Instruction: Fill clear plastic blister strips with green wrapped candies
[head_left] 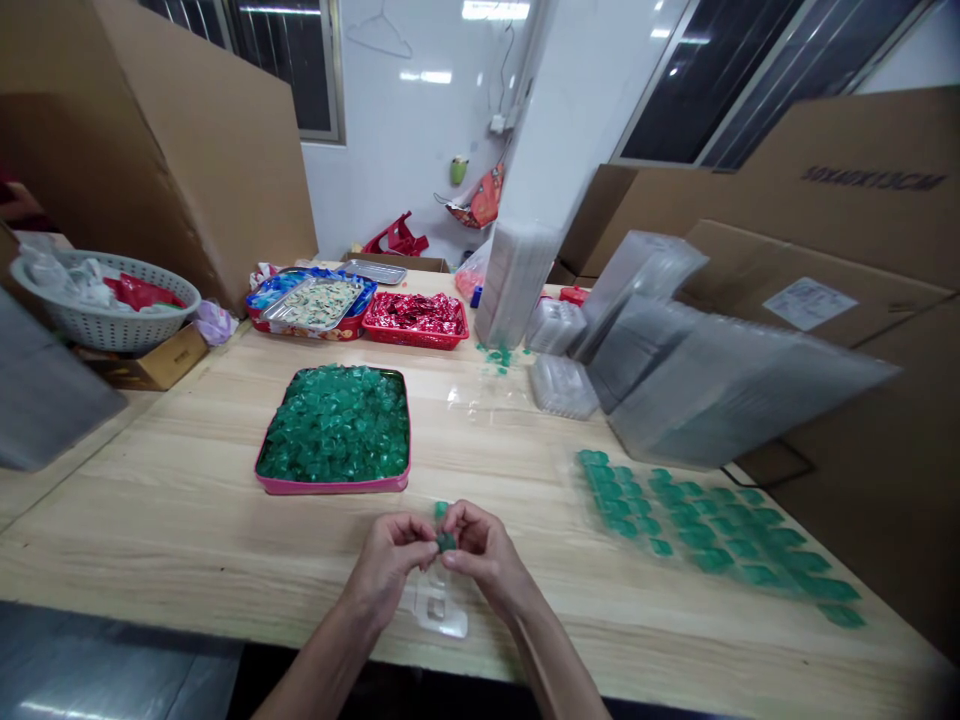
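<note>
1. Head view (only one here), clock centred on the hands, 12 straight ahead. Both are in a fingertip pinch: left hand (386, 565) has thumb and index closed up on a small dark-green piece (446, 541), and the right hand (484, 555) nips it from the 3 o'clock side. Barely any gap in either.

2. That piece is above a clear plastic strip (448, 622), whose near end pokes out at 6. Another green bit (441, 509) shows at 12, just past the fingertips. Can't tell if the held piece touches the strip, fingers block it.

3. My take: tips only, light pressure, one hand steadying while the other does the fiddly bit. Squeeze hard and it could crumple or pop loose.

4. Strip looks thin and slick, so I'd anchor it with a spare finger or it'll probably skate.

5. The pink-rimmed tin (334, 487) heaped with green pieces is around 10:30, handy imo. Green rows (757, 574) lie at 3, so mind your right elbow.
</note>
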